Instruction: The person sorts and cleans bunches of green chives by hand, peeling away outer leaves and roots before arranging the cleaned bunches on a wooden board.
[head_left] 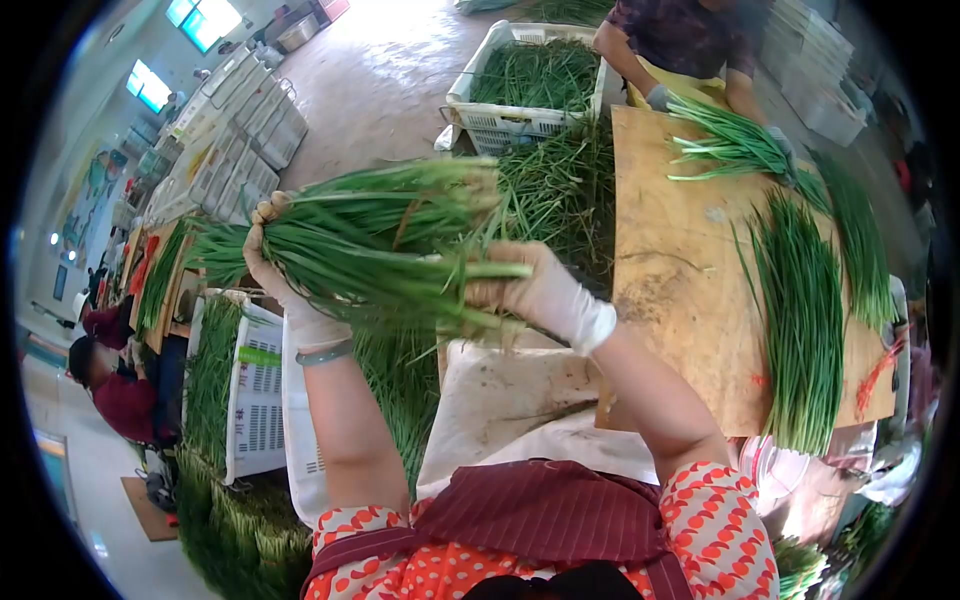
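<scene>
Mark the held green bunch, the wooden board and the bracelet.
Held green bunch (345,228): head view, middle of the leaves.
Wooden board (690,345): head view, bare top surface.
Bracelet (325,354): head view, visible side of the band.

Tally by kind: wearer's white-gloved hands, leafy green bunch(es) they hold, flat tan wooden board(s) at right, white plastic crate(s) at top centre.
White-gloved left hand and right hand: 2
Leafy green bunch: 1
Flat tan wooden board: 1
White plastic crate: 1
Total: 5
</scene>
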